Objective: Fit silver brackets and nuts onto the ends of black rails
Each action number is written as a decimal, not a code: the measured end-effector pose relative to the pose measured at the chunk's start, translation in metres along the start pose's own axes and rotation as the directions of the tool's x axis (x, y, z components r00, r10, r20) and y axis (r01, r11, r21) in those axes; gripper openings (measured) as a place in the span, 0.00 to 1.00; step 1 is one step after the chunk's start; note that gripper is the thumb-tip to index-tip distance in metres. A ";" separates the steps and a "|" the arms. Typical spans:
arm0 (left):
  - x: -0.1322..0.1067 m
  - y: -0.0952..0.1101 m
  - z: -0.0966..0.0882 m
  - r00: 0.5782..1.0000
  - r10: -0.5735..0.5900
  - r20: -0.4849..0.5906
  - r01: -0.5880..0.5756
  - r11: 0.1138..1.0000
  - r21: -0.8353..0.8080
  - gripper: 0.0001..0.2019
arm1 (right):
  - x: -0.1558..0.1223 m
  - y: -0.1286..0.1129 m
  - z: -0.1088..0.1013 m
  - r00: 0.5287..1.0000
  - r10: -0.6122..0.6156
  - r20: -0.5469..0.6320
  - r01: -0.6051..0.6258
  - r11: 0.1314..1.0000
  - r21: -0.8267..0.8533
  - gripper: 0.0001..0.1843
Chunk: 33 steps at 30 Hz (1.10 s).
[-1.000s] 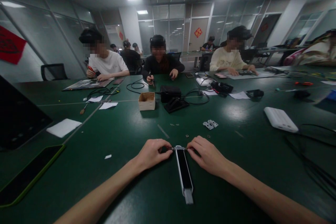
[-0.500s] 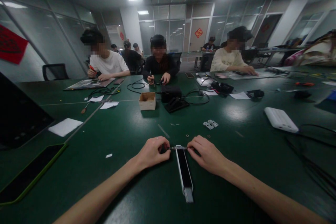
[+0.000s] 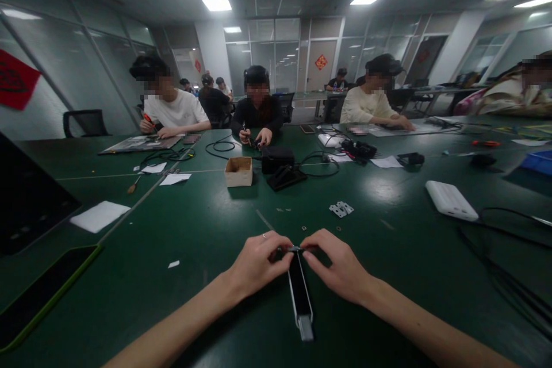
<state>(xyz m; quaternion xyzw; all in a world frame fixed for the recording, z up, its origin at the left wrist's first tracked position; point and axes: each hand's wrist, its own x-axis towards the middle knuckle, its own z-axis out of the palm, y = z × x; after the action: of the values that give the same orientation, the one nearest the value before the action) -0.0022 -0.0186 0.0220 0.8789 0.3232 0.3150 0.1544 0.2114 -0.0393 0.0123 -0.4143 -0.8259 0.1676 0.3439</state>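
A long narrow black-and-white device (image 3: 300, 293) lies on the green table (image 3: 207, 253), pointing away from me. My left hand (image 3: 257, 263) and my right hand (image 3: 335, 267) meet at its far end. Both pinch a small metal part (image 3: 295, 248) there, fingertips almost touching. A ring shows on my left hand. What exactly the fingers hold is too small to name.
Small metal hinges (image 3: 340, 209) and loose bits lie beyond the hands. A cardboard box (image 3: 238, 171), black gear with cables (image 3: 282, 169), a white power bank (image 3: 451, 200), paper (image 3: 99, 216) and a green-edged tablet (image 3: 43, 293) sit around. Several people work across the table.
Both hands have closed in toward each other over the device's far end. The view shifted slightly downward.
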 end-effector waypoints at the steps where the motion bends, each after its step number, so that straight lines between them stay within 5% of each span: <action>1: -0.001 0.004 0.002 0.999 0.033 -0.012 -0.033 0.999 0.000 0.06 | -0.001 -0.004 0.002 1.000 0.014 -0.002 -0.013 0.998 0.055 0.09; 9: -0.008 0.008 0.017 0.976 0.149 -0.161 -0.137 0.987 0.088 0.06 | -0.002 -0.018 0.010 0.965 0.260 0.040 -0.261 0.923 0.282 0.09; 16: -0.007 0.009 0.013 0.963 0.213 -0.163 -0.196 0.974 0.116 0.07 | -0.001 -0.008 0.010 0.973 0.230 0.032 -0.227 0.912 0.341 0.08; 22: -0.011 -0.006 -0.001 0.997 -0.011 -0.075 0.022 0.989 0.144 0.08 | 0.004 0.020 -0.009 0.987 0.161 0.021 -0.162 0.981 0.106 0.07; 26: -0.012 -0.018 0.001 0.980 -0.195 0.036 0.184 0.962 0.200 0.08 | 0.006 0.026 -0.008 0.982 0.166 0.094 -0.172 0.983 0.067 0.07; 33: -0.009 -0.018 0.003 0.958 -0.236 0.162 0.187 0.944 0.273 0.06 | 0.004 0.027 0.000 0.977 0.163 0.140 -0.171 0.984 0.047 0.07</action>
<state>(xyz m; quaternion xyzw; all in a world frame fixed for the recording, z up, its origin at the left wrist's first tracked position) -0.0139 -0.0113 0.0071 0.8777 0.4374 0.1660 0.1036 0.2247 -0.0196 -0.0012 -0.4595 -0.8043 0.2480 0.2836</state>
